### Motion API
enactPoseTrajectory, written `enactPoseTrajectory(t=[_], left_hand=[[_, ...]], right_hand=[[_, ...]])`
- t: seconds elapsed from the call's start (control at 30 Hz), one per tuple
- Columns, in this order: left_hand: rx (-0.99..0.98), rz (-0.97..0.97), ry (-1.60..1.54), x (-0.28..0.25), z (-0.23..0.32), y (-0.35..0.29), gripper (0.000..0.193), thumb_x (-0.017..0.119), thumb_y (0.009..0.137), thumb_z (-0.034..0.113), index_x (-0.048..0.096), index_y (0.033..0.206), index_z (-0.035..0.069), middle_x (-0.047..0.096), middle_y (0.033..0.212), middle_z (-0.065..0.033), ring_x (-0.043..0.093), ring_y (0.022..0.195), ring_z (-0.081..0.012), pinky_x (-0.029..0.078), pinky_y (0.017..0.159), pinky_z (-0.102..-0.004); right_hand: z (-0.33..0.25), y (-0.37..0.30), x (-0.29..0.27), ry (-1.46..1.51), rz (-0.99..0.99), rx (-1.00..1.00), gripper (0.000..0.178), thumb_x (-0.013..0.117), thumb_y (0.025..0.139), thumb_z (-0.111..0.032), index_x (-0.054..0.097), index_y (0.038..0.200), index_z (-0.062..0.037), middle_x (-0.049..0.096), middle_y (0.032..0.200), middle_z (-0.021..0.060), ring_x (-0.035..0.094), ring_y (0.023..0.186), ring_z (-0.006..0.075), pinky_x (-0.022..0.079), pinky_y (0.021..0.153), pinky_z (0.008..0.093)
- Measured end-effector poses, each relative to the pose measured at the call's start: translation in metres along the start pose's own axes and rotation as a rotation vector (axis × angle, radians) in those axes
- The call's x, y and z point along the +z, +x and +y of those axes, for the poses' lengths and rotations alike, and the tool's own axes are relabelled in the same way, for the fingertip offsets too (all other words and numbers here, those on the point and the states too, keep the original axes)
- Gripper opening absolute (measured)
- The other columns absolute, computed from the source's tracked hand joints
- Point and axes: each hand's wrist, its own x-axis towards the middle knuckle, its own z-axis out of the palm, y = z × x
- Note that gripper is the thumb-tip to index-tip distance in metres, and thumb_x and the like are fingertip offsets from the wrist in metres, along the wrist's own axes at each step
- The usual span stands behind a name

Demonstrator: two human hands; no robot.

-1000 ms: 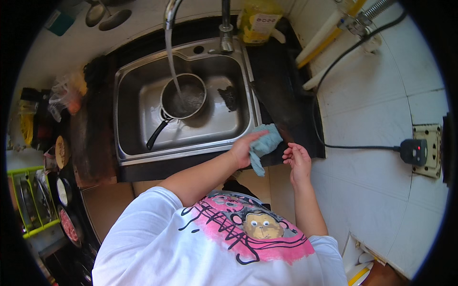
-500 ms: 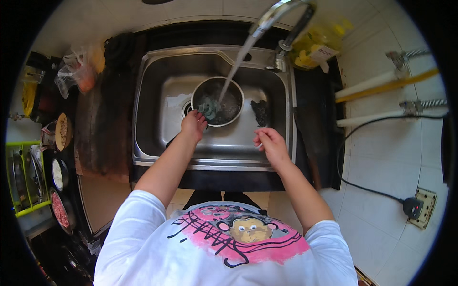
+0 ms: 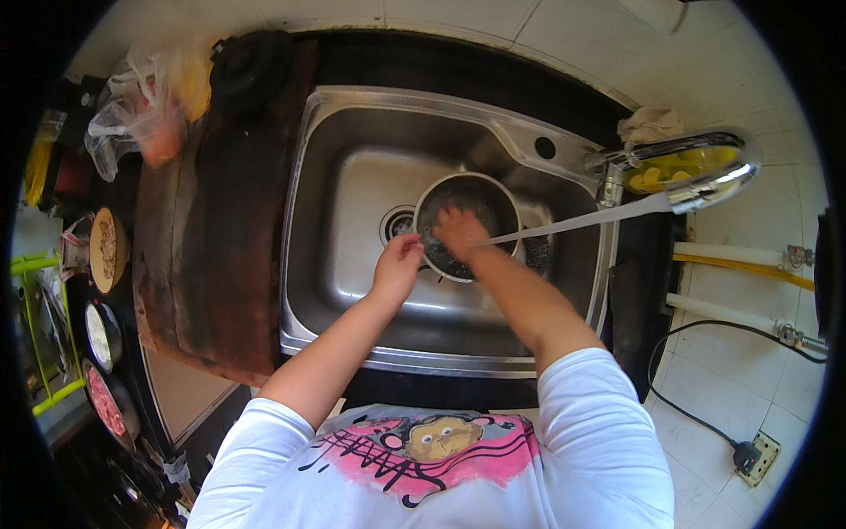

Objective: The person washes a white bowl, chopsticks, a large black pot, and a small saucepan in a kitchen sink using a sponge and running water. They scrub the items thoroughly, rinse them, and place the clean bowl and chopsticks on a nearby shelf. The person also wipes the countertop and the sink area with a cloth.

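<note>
Steel sink (image 3: 352, 185) was now centred in view, where half a second earlier it sat higher; faucet (image 3: 679, 163) was seen running, stream landing on the pot (image 3: 467, 225) in the basin. Cloth seen a second ago was gone from view. Right hand (image 3: 458, 234) had been moved inside the pot, fingers curled, likely scrubbing; grip unclear. Left hand (image 3: 398, 264) was clamped on the pot's rim, forearms angled inward.

Silver steel sink (image 3: 352, 194), dark pot (image 3: 493, 198), white shirt (image 3: 599, 441) with pink-and-black print, rusty-brown board (image 3: 211, 256)
</note>
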Motion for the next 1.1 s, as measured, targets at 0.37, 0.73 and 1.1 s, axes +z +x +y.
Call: enactPoseTrajectory(t=[0.37,0.73,1.1], left_hand=[[-0.033,-0.329,0.788,-0.015,-0.019,-0.005,0.035,0.047,0.086,0.026,0.051,0.116,0.008,0.062,0.096,-0.0174,0.059,0.091,-0.0337,0.046,0.078,-0.0438],[0.013,-0.31,0.902,-0.02,-0.011,-0.011,0.037,0.045,0.087,0.026,0.051,0.122,0.014,0.063,0.098,-0.0152,0.059,0.091,-0.0322,0.047,0.077,-0.0427],[0.058,-0.296,0.902,-0.017,-0.016,-0.011,0.038,0.046,0.086,0.025,0.051,0.122,0.015,0.062,0.1,-0.0162,0.059,0.091,-0.0326,0.046,0.078,-0.0428]], right_hand=[[-0.01,-0.036,0.001,0.506,-0.387,0.182,0.032,0.049,0.084,-0.034,0.06,0.096,-0.0073,0.057,0.1,0.0176,0.058,0.086,0.0336,0.045,0.078,0.0435],[-0.03,0.025,-0.066,0.584,0.301,0.627,0.022,0.057,0.078,-0.021,0.053,0.096,-0.0079,0.054,0.099,0.0202,0.058,0.086,0.0356,0.048,0.072,0.046],[-0.023,0.025,-0.04,0.817,0.528,0.626,0.03,0.059,0.077,-0.013,0.05,0.106,-0.0066,0.053,0.1,0.0223,0.053,0.091,0.0414,0.045,0.076,0.0449]])
